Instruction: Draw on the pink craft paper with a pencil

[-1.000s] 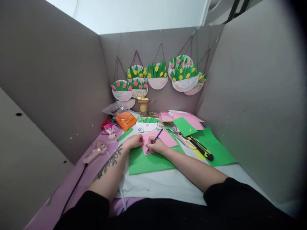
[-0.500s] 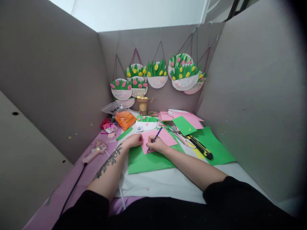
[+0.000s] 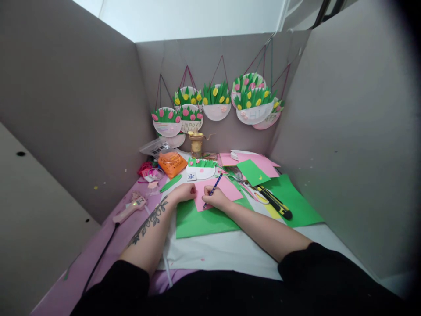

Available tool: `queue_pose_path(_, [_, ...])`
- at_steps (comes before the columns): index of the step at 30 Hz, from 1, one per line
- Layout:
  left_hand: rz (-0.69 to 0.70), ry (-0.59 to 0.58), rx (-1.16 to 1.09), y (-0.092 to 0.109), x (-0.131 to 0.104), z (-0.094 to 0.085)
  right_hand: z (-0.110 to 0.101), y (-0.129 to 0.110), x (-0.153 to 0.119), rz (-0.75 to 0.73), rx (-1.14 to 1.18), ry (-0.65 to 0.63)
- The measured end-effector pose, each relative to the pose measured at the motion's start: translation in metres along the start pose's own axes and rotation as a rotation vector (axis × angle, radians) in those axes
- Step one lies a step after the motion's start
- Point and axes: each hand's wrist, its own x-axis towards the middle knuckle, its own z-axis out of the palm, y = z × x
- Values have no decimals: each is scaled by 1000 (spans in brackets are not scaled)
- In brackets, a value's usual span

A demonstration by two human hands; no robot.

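Note:
My right hand (image 3: 215, 197) is closed around a dark blue pencil (image 3: 217, 182), whose tip meets the pink paper (image 3: 230, 188) near its lower edge. At the left edge of that paper rests my left hand (image 3: 187, 193), fingers curled in; what they may pinch is too small to see. Beneath the pink paper lies a green sheet (image 3: 207, 226). Just behind it are a small white card (image 3: 191, 176) with a blue mark and a white half-plate craft (image 3: 207, 171) with green paper leaves.
On the left lie a glue gun (image 3: 130, 210) with a cord and an orange bag (image 3: 172, 163). Scissors (image 3: 261, 196), a black-yellow cutter (image 3: 276, 204) and green sheets (image 3: 297, 204) are at right. Flower plates (image 3: 216, 109) hang on the back panel.
My right hand and the pencil tip have shifted very slightly to the right on the pink paper. My left hand stays at its left edge.

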Motion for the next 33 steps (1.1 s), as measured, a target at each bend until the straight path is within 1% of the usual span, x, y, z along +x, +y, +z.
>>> queue_pose_path(6, [-16,-2,0,-3,1,2,-1,-7,-2,-17,-14,30])
queue_pose_path(10, [-18,-4,3,-2,0,1,-1,-8,-2,-12,-21,24])
queue_pose_path(12, [-15,-3,-3,0,-1,0,-1,-8,-2,1,8,42])
queue_pose_path(13, [-16,-2,-7,0,-1,-1,-1,-8,-1,5,28,70])
queue_pose_path(16, [-26,-2,-10,2,-2,-2,-3,-8,1,-15,94,209])
queue_pose_path(18, [-29,1,-11,3,-3,-2,-5,-8,2,-2,136,262])
queue_pose_path(19, [-27,1,-17,3,-3,-2,-6,-7,2,21,156,258])
queue_pose_path(21, [-19,-6,-32,2,-4,-3,-7,-8,2,62,177,207])
queue_pose_path(24, [-9,-26,-48,0,-4,-5,-5,-11,-1,52,170,132])
queue_pose_path(28, [8,-52,-69,-2,-5,-7,-2,-17,-3,17,153,151])
queue_pose_path(33, [17,-24,-77,-1,-5,-9,-4,-28,-5,-4,129,170])
